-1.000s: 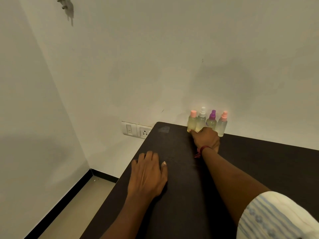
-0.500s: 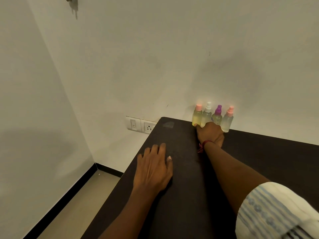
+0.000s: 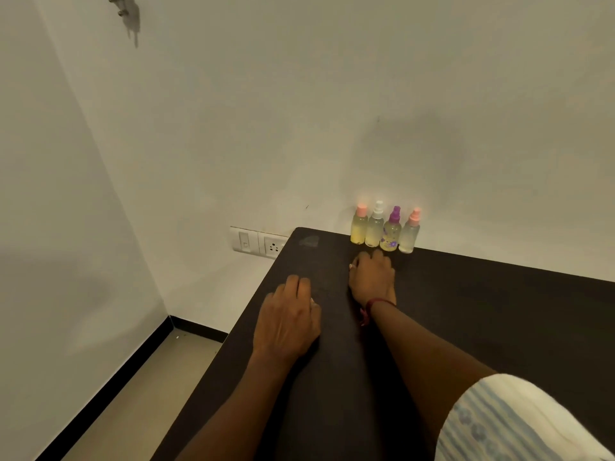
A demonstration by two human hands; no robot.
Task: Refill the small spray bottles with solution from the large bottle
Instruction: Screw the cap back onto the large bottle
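Note:
Several small spray bottles stand in a row against the wall at the back of the dark table: a pink-capped one, a white-capped one, a purple-capped one with a flower print and another pink-capped one. All hold pale yellowish liquid. My right hand lies on the table just in front of the bottles, apart from them, fingers loosely curled and holding nothing. My left hand rests on the table near its left edge with fingers bent. No large bottle is in view.
A white switch and socket plate sits on the wall left of the table's back corner. The table's left edge drops to a beige floor with a black skirting. A metal fitting sticks out of the wall high up.
My right hand has drawn back from the bottles, which it touched before, and now lies short of them. My left hand's fingers have curled a little.

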